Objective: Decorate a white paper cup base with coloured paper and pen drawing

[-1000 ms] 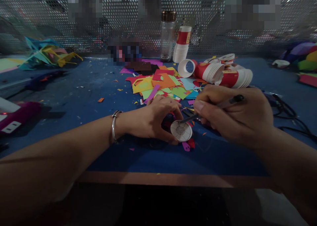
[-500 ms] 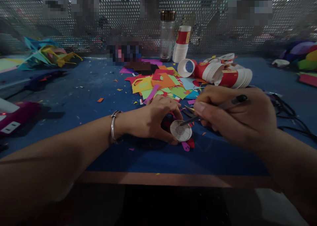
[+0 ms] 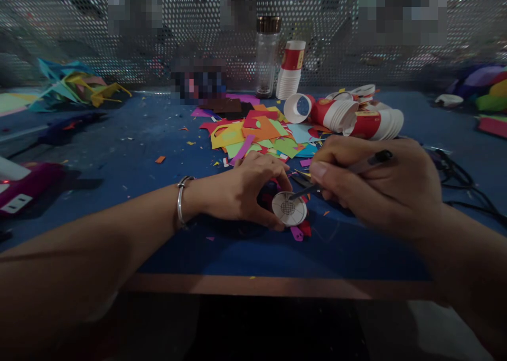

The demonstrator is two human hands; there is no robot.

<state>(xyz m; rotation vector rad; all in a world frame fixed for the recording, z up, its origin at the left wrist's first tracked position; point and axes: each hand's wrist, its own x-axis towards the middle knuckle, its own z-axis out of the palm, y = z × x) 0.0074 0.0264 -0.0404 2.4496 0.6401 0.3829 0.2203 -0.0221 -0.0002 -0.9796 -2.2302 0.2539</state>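
Observation:
My left hand is closed around the edge of a small round white paper disc, which looks like the base of a paper cup. A fine grid is drawn at its centre, with lines running out to the rim. In my right hand a black-capped pen is gripped like a writing tool, its tip on the disc's upper part. Dark blades, perhaps scissors, lie partly hidden beside my right fingers. Red and purple paper scraps lie just under the disc.
Behind my hands spreads a pile of coloured paper. Beyond it stand a clear bottle and stacked paper cups; more cups lie on their sides. A black cable is at right, a magenta device at left.
The pen tip has shifted slightly over the disc, and the pen's tilt has changed a little with my right hand. My left hand and the disc have stayed nearly still.

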